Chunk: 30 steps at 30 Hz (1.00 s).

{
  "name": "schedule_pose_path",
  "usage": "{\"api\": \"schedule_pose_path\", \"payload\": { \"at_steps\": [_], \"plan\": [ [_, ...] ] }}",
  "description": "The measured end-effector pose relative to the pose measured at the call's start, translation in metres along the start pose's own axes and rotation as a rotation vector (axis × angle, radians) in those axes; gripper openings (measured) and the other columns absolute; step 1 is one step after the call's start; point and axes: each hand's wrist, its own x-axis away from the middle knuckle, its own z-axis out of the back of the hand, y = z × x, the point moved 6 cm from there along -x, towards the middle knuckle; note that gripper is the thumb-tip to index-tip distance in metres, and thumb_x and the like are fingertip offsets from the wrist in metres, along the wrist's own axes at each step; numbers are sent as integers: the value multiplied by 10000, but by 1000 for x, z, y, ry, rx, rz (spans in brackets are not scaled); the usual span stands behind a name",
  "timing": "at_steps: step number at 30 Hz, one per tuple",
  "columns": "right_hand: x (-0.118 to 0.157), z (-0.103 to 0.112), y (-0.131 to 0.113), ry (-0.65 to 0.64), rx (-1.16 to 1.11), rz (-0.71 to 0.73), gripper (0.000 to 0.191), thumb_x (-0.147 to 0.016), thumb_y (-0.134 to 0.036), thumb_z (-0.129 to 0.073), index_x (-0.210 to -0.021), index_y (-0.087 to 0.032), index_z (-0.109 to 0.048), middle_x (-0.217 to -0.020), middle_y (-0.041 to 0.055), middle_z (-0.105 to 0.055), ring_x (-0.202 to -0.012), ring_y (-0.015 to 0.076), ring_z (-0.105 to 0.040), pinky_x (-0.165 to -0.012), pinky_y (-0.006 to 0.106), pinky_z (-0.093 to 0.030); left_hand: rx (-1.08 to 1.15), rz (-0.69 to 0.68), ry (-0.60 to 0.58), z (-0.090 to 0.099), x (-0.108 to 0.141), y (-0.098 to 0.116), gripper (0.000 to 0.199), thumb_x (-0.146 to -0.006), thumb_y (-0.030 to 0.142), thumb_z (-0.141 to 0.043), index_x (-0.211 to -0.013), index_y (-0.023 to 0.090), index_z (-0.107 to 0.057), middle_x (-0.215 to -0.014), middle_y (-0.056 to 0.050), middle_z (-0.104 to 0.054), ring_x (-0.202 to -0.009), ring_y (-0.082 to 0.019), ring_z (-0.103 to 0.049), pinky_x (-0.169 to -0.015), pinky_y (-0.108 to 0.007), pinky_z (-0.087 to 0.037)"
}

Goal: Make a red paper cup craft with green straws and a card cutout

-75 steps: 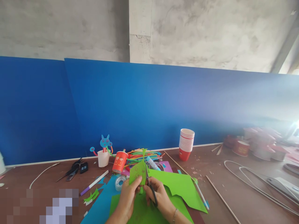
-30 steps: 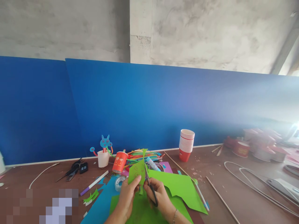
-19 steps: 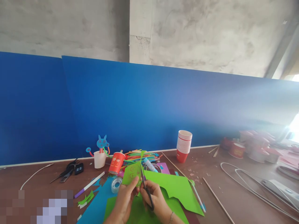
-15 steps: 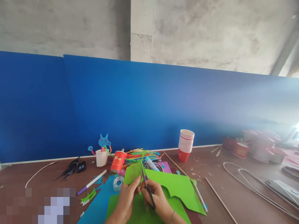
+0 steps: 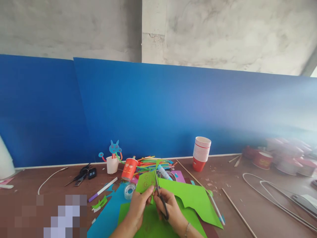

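Between the thumb and fingers of my left hand is a small piece of green paper with drawn reddish marks. My right hand grips dark-handled scissors, their blades pointing away from me along the paper's right edge. A narrow green strip curls up by the blade tips. Under my hands lie larger green sheets, one with a wavy cut edge, on top of a blue sheet. My fingers hide part of the held piece.
A tape roll, purple-capped marker and green scraps lie left. Behind stand a white cup with a blue paper figure, a red cup and stacked cups. Coloured sticks lie between; a wooden stick lies right.
The whole view has shifted slightly, so the table things appear farther right. My hands keep hold of the green paper and scissors, and the blades look closer together.
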Motion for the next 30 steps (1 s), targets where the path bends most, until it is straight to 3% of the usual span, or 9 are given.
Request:
{"api": "schedule_pose_path", "payload": {
  "at_steps": [5,14,20,30],
  "plan": [
    [0,0,-3,10,11,-6,446,-628,-557,-760,-656,-182,-520,-421,-101,-393,-319,44,-337,-305,170,-261,-57,-24,-9,0,0,6,470,-537,516,-791,-426,168,-495,-401,52,-407,-431,-73,-341,-463,-220,-253],
    [-1,0,-2,11,12,-4,417,-645,-533,-759,-651,-177,-542,-427,-89,-433,-316,37,-339,-295,161,-243,-27,-39,-33,-1,0,8,426,-546,504,-797,-472,155,-565,-419,46,-446,-442,-76,-369,-460,-210,-289],
    [-1,-3,-5,-6,-12,-28,470,-593,-570,-776,-651,-178,-523,-471,-76,-497,-304,34,-358,-284,162,-275,-99,-15,-12,-1,1,9,536,-591,654,-701,-452,146,-603,-356,15,-470,-372,-84,-396,-435,-223,-274],
    [-2,1,2,25,-51,-22,545,-615,-656,-724,-755,-213,-438,-443,-104,-478,-304,45,-367,-297,149,-302,-119,-36,-77,-4,1,10,511,-617,601,-715,-428,147,-575,-369,28,-439,-378,-73,-375,-445,-222,-261]
  ]
}}
